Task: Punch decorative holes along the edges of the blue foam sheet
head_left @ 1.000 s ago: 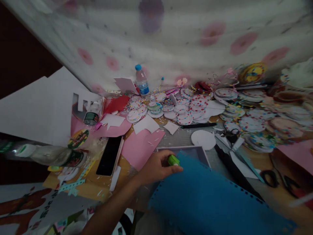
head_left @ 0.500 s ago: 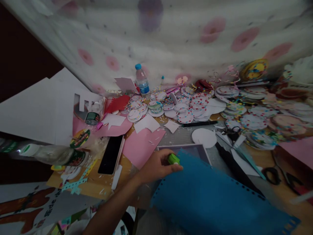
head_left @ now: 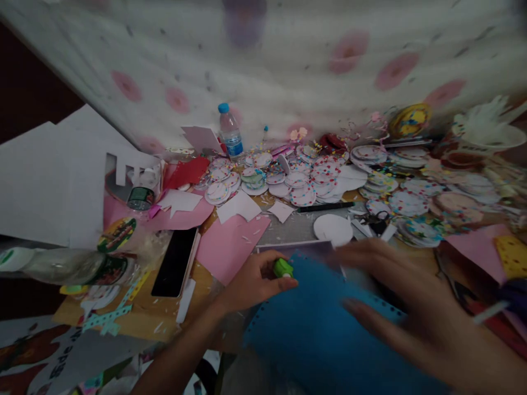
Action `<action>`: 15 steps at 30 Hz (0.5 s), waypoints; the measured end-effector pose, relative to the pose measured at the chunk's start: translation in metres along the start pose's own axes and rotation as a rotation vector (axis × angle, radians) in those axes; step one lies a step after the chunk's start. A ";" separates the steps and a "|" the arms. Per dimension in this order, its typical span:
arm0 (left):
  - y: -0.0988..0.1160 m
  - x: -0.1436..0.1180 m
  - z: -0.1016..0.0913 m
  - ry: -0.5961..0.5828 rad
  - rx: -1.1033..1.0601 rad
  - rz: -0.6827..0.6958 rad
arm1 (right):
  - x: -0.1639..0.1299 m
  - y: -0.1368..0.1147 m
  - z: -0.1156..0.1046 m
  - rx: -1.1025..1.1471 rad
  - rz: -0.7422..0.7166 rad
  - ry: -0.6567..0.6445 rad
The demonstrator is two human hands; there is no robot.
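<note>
From my head camera, my left hand (head_left: 255, 280) keeps its fingers curled tight around the small green punch (head_left: 283, 267), seated on the far left edge of the blue sheet (head_left: 325, 334), where a row of holes already runs down the side. What is new: my right hand (head_left: 415, 312), absent a second ago, now sweeps in blurred over the sheet, fingers spread wide and holding nothing. I judge it is coming to steady or shift the paper. Phone (head_left: 175, 261) lies left.
</note>
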State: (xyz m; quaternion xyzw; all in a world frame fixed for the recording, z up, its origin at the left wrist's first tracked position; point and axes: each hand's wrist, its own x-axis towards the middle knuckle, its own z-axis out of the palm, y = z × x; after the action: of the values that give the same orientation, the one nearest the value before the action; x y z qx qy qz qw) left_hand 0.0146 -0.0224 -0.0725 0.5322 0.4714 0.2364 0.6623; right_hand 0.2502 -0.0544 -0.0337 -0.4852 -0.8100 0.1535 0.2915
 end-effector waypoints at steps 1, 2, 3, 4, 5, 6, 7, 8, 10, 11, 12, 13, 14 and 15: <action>0.001 -0.001 0.000 0.005 0.037 0.008 | 0.001 0.006 0.007 0.006 0.021 -0.022; 0.003 -0.002 0.001 0.011 0.075 0.018 | 0.000 0.013 0.015 0.019 0.050 -0.064; 0.005 -0.003 0.000 0.014 0.114 0.029 | -0.001 0.019 0.023 0.037 0.086 -0.121; 0.006 -0.005 0.000 0.015 0.151 0.040 | -0.004 0.025 0.031 0.061 0.124 -0.182; 0.008 -0.006 0.000 0.014 0.188 0.050 | -0.007 0.029 0.036 0.094 0.155 -0.250; 0.009 -0.007 -0.001 0.007 0.222 0.060 | -0.010 0.031 0.039 0.132 0.184 -0.287; 0.010 -0.008 -0.002 -0.001 0.252 0.069 | -0.013 0.031 0.040 0.166 0.212 -0.299; 0.011 -0.009 -0.004 -0.011 0.274 0.078 | -0.016 0.030 0.040 0.197 0.238 -0.291; 0.013 -0.009 -0.006 -0.026 0.286 0.088 | -0.019 0.026 0.035 0.245 0.278 -0.258; 0.013 -0.009 -0.008 -0.029 0.277 0.087 | -0.020 0.025 0.032 0.258 0.292 -0.249; 0.013 -0.009 -0.009 -0.029 0.263 0.084 | -0.020 0.023 0.029 0.267 0.302 -0.246; 0.013 -0.009 -0.010 -0.029 0.247 0.077 | -0.021 0.023 0.026 0.273 0.309 -0.248; 0.013 -0.008 -0.011 -0.030 0.225 0.067 | -0.022 0.023 0.024 0.278 0.315 -0.255; 0.013 -0.008 -0.012 -0.035 0.203 0.054 | -0.024 0.023 0.022 0.280 0.319 -0.260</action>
State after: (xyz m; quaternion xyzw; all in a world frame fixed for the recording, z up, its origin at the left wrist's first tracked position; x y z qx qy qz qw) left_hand 0.0034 -0.0189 -0.0579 0.6130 0.4668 0.1960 0.6065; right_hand 0.2611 -0.0634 -0.0709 -0.5378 -0.7248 0.3693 0.2214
